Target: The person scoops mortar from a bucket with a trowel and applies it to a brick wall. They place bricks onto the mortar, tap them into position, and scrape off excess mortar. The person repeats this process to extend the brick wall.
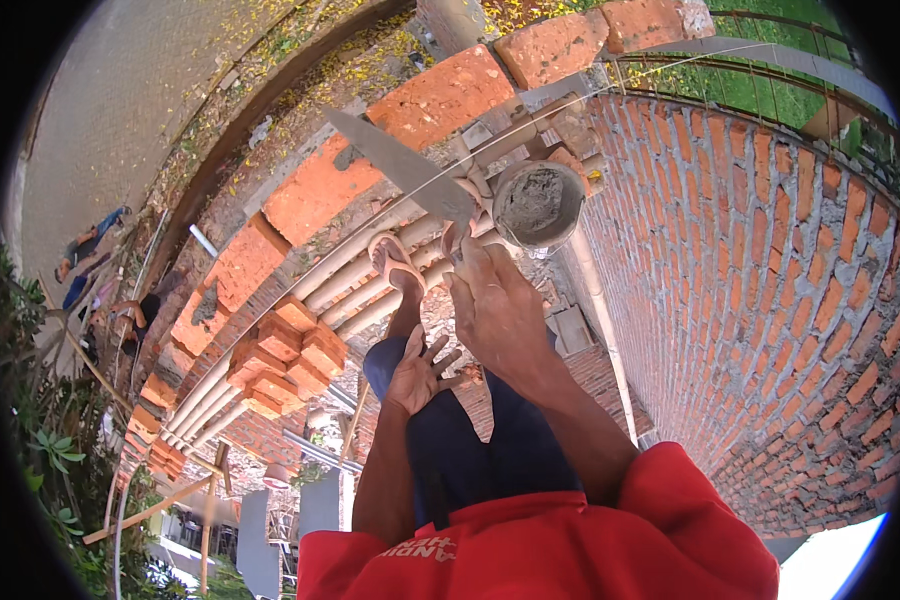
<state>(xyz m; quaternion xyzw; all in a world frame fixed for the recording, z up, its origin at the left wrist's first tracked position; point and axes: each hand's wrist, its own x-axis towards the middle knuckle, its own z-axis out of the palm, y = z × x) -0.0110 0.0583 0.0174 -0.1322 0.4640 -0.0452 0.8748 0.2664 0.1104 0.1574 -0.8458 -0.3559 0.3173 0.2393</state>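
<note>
Red shirt lies nearest; right hand grasps a trowel in clenched fingers, presumably for control; left hand, fingers released; mortar bucket stands farther right, apparently for reach.

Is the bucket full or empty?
Not empty: grey mortar shows inside the bucket; how full, I cannot tell.

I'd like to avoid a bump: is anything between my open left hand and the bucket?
Yes: in this view, your right hand, gripping the trowel, sits on the straight line from your left hand to the bucket. Their depths are unclear.
</note>
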